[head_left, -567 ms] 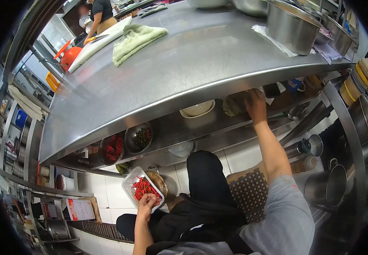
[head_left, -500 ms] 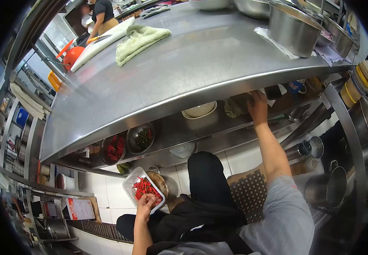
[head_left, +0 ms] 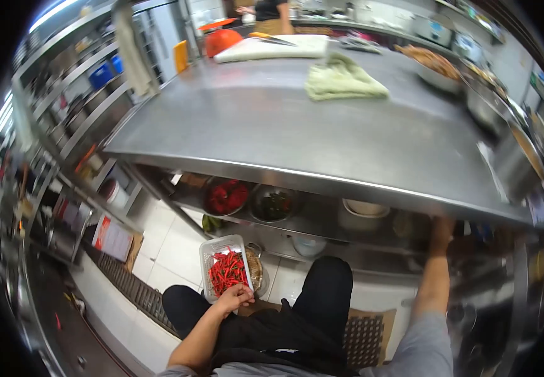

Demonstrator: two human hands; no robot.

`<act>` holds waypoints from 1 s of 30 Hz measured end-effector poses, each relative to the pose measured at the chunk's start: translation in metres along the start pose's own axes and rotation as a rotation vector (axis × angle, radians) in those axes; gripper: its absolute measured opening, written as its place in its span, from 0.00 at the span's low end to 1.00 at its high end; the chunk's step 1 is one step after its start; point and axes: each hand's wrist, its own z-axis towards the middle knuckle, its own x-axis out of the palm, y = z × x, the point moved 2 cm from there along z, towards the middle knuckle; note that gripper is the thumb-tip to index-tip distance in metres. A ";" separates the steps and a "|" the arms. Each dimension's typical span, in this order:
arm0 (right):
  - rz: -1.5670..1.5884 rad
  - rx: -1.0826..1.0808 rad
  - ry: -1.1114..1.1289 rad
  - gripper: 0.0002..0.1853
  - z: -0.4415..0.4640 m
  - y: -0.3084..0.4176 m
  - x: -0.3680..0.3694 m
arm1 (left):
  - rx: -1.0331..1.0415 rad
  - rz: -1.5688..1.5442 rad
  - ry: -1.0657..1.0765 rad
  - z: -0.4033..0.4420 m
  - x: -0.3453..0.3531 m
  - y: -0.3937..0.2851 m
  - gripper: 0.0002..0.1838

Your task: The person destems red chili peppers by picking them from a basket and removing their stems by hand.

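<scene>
View has swung L & tilted up a bit. R hand (head_left: 441,235) fingers, seen clearly before, now mostly hidden by table edge (head_left: 322,182) & blur. Cutting bd (head_left: 272,48): was up-L of L hand (head_left: 237,300), now straight ahead of it. Lt-green towel (head_left: 345,80) now ahead, b/w hands. Bowl w/ brown food (head_left: 438,72), only part-seen before, now shows ahead of R hand.

The cutting board (head_left: 309,47) lies at the table's (head_left: 253,138) far left, bearing the knife (head_left: 278,41); the towel (head_left: 347,80) lies right of it. Beneath, bowls (head_left: 273,204) stand left of a container (head_left: 365,218). The near-side basket (head_left: 206,254) contains chillies (head_left: 228,270).
</scene>
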 end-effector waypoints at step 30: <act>-0.936 -0.242 1.292 0.10 -0.251 0.074 0.309 | 0.064 1.156 -0.323 0.086 -0.086 0.035 0.39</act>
